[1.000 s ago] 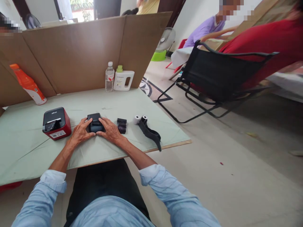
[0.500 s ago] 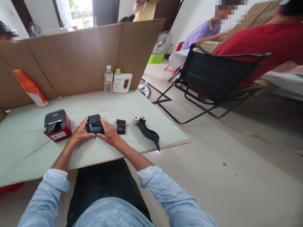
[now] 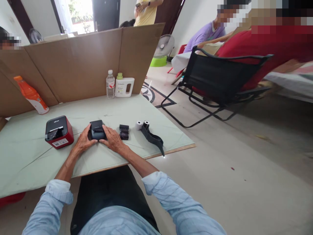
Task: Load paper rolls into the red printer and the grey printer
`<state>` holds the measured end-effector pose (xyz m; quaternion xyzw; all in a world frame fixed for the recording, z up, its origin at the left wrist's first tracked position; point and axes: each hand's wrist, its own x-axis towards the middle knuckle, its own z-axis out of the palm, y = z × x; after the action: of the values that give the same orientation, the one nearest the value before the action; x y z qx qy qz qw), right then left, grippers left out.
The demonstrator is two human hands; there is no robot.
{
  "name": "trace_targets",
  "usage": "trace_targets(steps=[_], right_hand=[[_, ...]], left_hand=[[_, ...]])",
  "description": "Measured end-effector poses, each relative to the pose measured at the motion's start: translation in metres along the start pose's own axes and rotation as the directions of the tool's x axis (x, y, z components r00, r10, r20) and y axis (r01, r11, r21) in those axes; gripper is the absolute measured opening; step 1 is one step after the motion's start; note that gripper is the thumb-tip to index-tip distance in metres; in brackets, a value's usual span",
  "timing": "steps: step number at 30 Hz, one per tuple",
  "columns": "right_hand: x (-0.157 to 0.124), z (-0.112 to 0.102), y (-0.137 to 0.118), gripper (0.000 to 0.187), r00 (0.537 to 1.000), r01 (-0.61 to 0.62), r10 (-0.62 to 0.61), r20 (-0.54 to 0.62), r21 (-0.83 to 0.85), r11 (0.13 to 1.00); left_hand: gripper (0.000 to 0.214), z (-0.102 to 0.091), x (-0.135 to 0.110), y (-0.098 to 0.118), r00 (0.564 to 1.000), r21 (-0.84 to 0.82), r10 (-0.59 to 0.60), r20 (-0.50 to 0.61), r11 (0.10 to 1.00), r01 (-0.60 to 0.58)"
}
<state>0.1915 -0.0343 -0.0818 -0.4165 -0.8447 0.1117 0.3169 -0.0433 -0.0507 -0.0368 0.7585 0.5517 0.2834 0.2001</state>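
A small black portable label printer point(image 3: 97, 131) sits on the pale green tabletop point(image 3: 80, 111). My left hand point(image 3: 84, 141) grips its left side and my right hand point(image 3: 113, 138) its right side, with both thumbs near its front edge. Left of my hands stands a larger red and black printer point(image 3: 59, 132) with a white label on its front. Close to my right hand lie several small black rolls point(image 3: 124, 132). Farther right are a white paper roll point(image 3: 138, 125) and a black roll point(image 3: 146, 124), its dark strip trailing to the table edge.
A cardboard screen point(image 3: 85, 65) borders the table's back. Before it stand an orange bottle point(image 3: 31, 95), a clear water bottle point(image 3: 110, 85) and a white jug point(image 3: 124, 86). A black folding chair point(image 3: 222, 78) with a person in red is to the right; other people are farther off.
The view has shifted slightly, so things appear a little lower and more to the left. Both hands stay on the small black printer, which has not visibly moved on the table.
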Motion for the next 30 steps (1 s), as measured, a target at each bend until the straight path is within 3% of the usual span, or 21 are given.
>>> trace_targets(steps=[9,17,30], right_hand=[[0.0,-0.001,0.0,0.083,1.0,0.015,-0.015,0.004,-0.02,1.0],[0.001,-0.004,-0.003,0.085,1.0,0.03,-0.03,0.001,-0.004,1.0],[0.004,-0.009,-0.007,0.083,0.998,0.052,-0.052,0.022,-0.016,0.999]], left_hand=[[0.101,0.01,-0.007,0.006,0.999,0.119,0.039,-0.016,0.992,-0.037],[0.096,0.008,-0.012,0.011,1.0,0.116,0.018,-0.012,0.993,-0.017],[0.096,0.008,-0.01,0.002,0.994,0.091,0.047,-0.097,0.995,-0.038]])
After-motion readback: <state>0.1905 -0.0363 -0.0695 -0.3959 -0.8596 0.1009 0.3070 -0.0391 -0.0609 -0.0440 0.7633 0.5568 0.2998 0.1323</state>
